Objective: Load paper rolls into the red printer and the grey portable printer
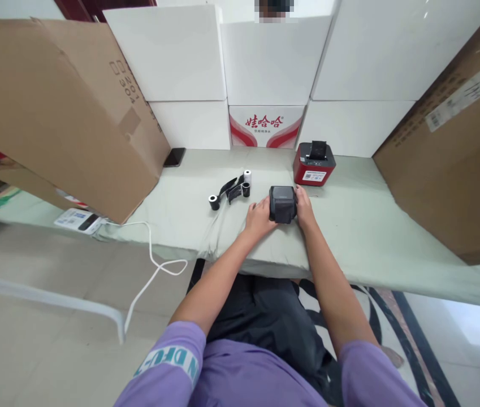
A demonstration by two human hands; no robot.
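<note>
Between my two hands, a small dark grey boxy device (pixel 282 203) sits at the middle of the table, with a smooth grey top and a black front. My left hand (pixel 260 218) presses against its left side, fingers partly hidden by it. On the opposite side, my right hand (pixel 303 208) grips the device's right edge. Just left of my left hand lie small rolls with black strips: a white-ended roll (pixel 214 202), a white roll (pixel 247 176) and a black roll (pixel 246 189). Behind my right hand stands a red and black boxy device (pixel 314 164) with a black piece sticking up from its top.
White boxes (pixel 269 62) form a wall at the back. Large cardboard boxes stand at the left (pixel 65 113) and right (pixel 455 152). A black phone (pixel 174 157) lies at the back left. A white cable (pixel 151 243) hangs over the front edge of the cloth-covered table (pixel 362 226).
</note>
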